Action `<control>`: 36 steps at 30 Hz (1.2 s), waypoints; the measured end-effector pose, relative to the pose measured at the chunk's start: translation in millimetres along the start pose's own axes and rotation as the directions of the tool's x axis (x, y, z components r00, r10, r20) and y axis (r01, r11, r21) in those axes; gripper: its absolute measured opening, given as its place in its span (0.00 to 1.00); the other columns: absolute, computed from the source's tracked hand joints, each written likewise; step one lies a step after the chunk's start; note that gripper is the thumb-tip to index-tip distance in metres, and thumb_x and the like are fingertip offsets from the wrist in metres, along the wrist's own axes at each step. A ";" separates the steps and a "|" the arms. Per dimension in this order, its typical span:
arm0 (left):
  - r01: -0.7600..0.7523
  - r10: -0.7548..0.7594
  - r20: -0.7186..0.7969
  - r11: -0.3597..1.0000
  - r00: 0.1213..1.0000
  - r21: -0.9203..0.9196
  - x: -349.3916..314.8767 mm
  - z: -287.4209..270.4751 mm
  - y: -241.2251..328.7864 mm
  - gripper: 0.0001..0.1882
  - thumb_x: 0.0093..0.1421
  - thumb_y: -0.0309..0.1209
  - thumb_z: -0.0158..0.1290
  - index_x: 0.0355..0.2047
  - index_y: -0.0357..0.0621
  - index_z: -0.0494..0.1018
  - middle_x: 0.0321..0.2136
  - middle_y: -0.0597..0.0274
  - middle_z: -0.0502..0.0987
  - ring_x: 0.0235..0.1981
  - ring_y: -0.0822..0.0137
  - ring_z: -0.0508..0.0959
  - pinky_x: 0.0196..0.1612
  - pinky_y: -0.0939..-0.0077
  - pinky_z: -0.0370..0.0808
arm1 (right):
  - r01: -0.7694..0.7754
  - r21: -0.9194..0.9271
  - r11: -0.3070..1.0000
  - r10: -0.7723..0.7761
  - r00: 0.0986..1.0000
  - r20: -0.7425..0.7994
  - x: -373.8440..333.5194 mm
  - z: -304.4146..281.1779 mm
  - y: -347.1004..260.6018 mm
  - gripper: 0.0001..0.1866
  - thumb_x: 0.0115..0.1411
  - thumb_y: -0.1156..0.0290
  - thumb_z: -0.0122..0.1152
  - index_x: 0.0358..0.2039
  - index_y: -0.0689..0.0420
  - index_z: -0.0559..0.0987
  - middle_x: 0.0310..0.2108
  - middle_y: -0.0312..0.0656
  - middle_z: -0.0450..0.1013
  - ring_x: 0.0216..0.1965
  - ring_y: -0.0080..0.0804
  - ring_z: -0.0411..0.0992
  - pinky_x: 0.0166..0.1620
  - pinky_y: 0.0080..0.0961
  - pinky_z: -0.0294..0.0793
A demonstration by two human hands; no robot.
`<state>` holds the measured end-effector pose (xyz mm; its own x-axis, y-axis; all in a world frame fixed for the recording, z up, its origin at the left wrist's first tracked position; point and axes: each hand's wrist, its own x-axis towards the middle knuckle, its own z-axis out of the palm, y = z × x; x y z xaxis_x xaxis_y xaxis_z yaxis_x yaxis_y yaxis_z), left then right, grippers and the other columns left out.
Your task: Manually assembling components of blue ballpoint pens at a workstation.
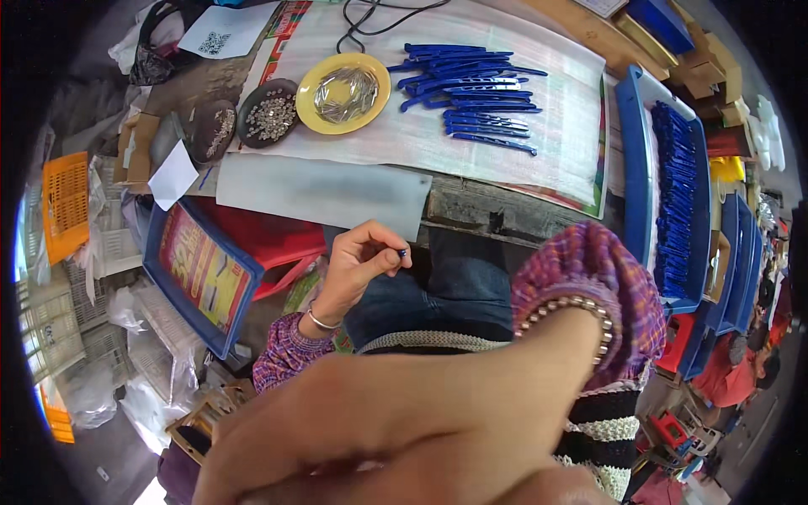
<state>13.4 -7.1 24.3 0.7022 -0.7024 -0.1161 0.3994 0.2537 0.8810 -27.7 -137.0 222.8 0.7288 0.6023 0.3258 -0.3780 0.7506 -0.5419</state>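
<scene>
Closest to the lens, the right hand (pixel 396 438) fills the lower part of the view, raised so near that it is blurred. The back of the hand faces the camera and the fingers run off toward the lower left edge. Its forearm slants up to the right to a beaded bracelet (pixel 568 310) at the wrist and a purple plaid sleeve (pixel 589 278). Whether its grip is wide, narrow or around something cannot be told from here.

The left hand (pixel 358 261) is held lower, over the lap and just below the table edge (pixel 471 215). It rises from a purple cuff, a thin bangle (pixel 320 321) on the wrist, with the fingers curled inward. Thumb and forefinger meet in a narrow pinch on a small dark blue piece (pixel 402 252), which sticks out at the fingertips. Dark blue jeans (pixel 454 286) lie beneath it.

Up on the table, well apart from both hands, a pile of long blue plastic strips (pixel 471 93) rests on a pale sheet. Left of them stands a yellow dish (pixel 313 84) of thin metal pins, then a dark dish (pixel 252 101) of small silvery parts, then a smaller dark dish (pixel 212 128). A blue tray (pixel 635 151) to the right holds more blue strips. A blue bin (pixel 181 303) sits below the table on the left.
</scene>
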 end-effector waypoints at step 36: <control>-0.089 0.055 -0.279 0.990 0.959 -0.112 -39.6 -58.0 3.3 0.05 0.58 0.26 0.53 0.34 0.38 0.72 0.26 0.60 0.76 0.24 0.78 0.72 0.29 0.86 0.69 | -0.064 -0.867 -0.495 -0.208 0.977 0.046 109.6 -258.5 59.6 0.05 0.51 0.75 0.60 0.30 0.58 0.80 0.30 0.39 0.73 0.26 0.41 0.73 0.29 0.31 0.70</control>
<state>21.1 60.2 5.2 0.8596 -0.4740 -0.1910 0.3988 0.3885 0.8307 177.2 -96.5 26.0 0.7644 0.4452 0.4663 0.6349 -0.6457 -0.4242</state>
